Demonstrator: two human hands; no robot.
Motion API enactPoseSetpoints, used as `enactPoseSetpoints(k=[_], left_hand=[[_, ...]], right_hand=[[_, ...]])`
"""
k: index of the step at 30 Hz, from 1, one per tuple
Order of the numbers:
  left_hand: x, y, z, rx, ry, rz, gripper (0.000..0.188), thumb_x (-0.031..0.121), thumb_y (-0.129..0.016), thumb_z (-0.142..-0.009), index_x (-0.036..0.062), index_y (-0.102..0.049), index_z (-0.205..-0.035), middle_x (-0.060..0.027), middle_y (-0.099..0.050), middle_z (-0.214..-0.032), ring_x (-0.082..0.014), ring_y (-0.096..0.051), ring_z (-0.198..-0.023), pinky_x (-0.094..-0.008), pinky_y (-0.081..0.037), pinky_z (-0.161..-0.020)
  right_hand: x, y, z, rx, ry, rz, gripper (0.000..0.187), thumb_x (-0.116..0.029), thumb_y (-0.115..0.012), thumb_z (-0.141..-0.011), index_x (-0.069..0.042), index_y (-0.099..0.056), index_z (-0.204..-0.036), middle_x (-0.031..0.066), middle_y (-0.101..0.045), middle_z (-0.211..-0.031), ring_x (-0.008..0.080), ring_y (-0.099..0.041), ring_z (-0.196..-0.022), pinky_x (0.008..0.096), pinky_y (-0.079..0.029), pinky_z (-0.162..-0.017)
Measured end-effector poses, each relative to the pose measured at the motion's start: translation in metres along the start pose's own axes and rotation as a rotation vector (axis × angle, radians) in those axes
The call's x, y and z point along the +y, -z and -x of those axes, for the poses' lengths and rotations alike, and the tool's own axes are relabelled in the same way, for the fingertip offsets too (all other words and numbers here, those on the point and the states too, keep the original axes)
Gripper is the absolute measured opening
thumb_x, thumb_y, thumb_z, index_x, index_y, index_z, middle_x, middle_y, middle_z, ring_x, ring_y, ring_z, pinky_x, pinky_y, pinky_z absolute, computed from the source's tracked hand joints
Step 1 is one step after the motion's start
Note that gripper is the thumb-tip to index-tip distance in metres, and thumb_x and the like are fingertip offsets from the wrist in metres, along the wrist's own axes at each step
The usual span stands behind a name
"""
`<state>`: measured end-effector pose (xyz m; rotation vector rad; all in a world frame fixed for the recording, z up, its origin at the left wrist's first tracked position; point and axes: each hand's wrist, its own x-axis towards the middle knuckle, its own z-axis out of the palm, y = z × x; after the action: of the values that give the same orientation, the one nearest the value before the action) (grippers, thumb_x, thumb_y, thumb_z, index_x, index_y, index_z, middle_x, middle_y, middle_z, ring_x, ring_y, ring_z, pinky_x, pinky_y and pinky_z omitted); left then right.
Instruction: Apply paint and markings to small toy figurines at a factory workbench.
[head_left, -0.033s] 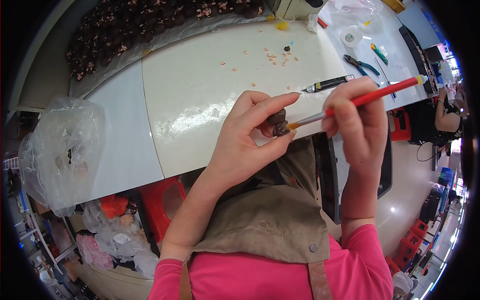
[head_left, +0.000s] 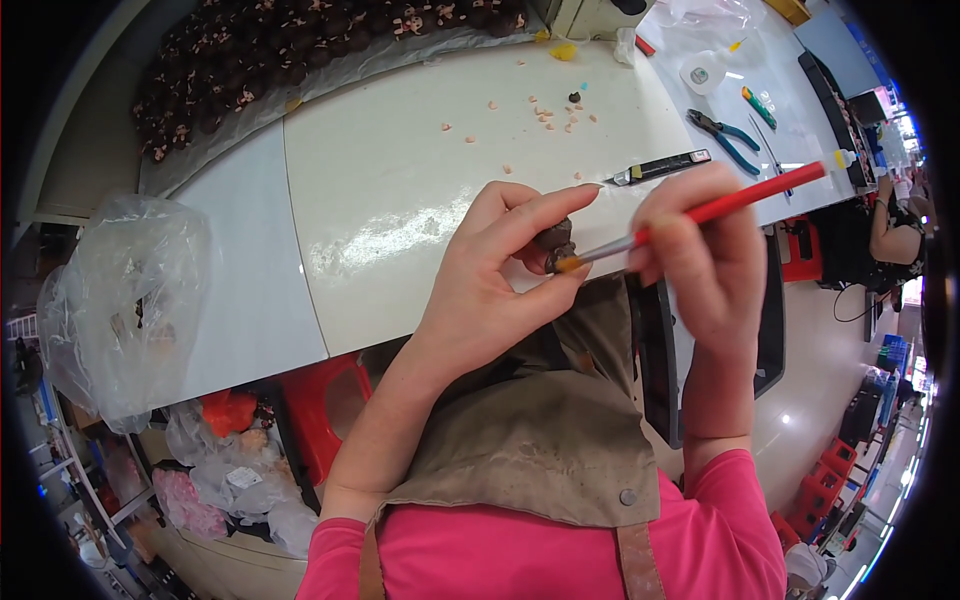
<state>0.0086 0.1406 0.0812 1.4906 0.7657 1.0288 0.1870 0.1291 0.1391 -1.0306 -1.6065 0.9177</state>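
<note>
My left hand (head_left: 490, 265) is closed on a small dark brown figurine (head_left: 556, 238), pinched between thumb and fingers above the table's front edge. Part of the figurine is hidden by the fingers. My right hand (head_left: 705, 245), slightly blurred, grips a paintbrush (head_left: 760, 192) with a red handle, a metal collar and amber bristles. The bristle tip meets the lower part of the figurine, beside my left thumb. A black craft knife (head_left: 660, 167) lies on the table just beyond my right hand.
Many dark brown figurines (head_left: 260, 60) lie on plastic sheeting at the far left. Small pinkish bits (head_left: 545, 115) are scattered on the white tabletop (head_left: 390, 180). Pliers (head_left: 725, 135), a green-handled cutter (head_left: 758, 105) and a white bottle (head_left: 701, 73) stand right. A clear plastic bag (head_left: 130, 300) sits left.
My right hand and the paintbrush have shifted a little to the left, bringing the bristles further over the figurine's lower part. My left hand looks unmoved.
</note>
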Motion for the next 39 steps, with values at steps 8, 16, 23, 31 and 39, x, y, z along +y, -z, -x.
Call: enactPoseSetpoints(k=[8, 16, 23, 31, 39], left_hand=[[0.0, 0.002, -0.002, 0.041, -0.001, -0.044, 0.052, -0.005, -0.062, -0.073, 0.0079, -0.055, -0.122, -0.0036, -0.045, -0.103, -0.0091, -0.048, -0.088, -0.021, -0.043, -0.076], [0.006, -0.001, -0.002, 0.027, 0.131, 0.081, 0.046, -0.006, -0.062, -0.077, 0.0036, -0.053, -0.121, -0.0029, -0.054, -0.104, -0.0066, -0.051, -0.089, -0.0189, -0.042, -0.076], [0.004, -0.004, 0.001, 0.045, 0.071, -0.139, 0.046, -0.001, -0.064, -0.077, 0.0065, -0.053, -0.121, -0.0001, -0.053, -0.092, -0.0044, -0.048, -0.076, -0.0176, -0.04, -0.063], [0.005, -0.005, 0.003, 0.041, -0.03, -0.26, 0.05, 0.003, -0.066, -0.075, 0.0104, -0.054, -0.123, -0.0002, -0.047, -0.081, -0.0054, -0.043, -0.063, -0.0191, -0.036, -0.054], [0.007, -0.006, 0.004, 0.079, -0.057, -0.282, 0.05, 0.002, -0.067, -0.072, 0.0127, -0.057, -0.119, 0.0, -0.045, -0.076, -0.0061, -0.041, -0.06, -0.0197, -0.036, -0.053]], right_hand=[[0.0, 0.004, 0.003, 0.061, -0.03, -0.112, 0.006, -0.005, -0.057, -0.086, -0.001, -0.052, -0.086, 0.0033, -0.055, -0.074, 0.0087, -0.056, -0.066, 0.0213, -0.044, -0.06], [0.004, 0.008, 0.004, 0.125, -0.046, 0.06, 0.007, -0.006, -0.052, -0.089, -0.001, -0.049, -0.091, 0.0039, -0.054, -0.076, 0.008, -0.054, -0.064, 0.0197, -0.043, -0.057], [0.008, -0.002, -0.002, 0.073, 0.172, 0.421, 0.007, -0.001, -0.059, -0.082, -0.002, -0.053, -0.084, 0.004, -0.054, -0.074, 0.0097, -0.054, -0.063, 0.0217, -0.042, -0.057], [0.005, -0.004, -0.002, -0.006, 0.103, 0.409, 0.006, -0.004, -0.056, -0.087, -0.002, -0.05, -0.087, 0.0007, -0.055, -0.074, 0.0062, -0.054, -0.062, 0.0195, -0.042, -0.055], [0.006, -0.008, 0.0, 0.016, 0.005, 0.309, 0.003, -0.003, -0.051, -0.089, -0.002, -0.048, -0.089, 0.0036, -0.051, -0.074, 0.0058, -0.052, -0.064, 0.0181, -0.041, -0.057]])
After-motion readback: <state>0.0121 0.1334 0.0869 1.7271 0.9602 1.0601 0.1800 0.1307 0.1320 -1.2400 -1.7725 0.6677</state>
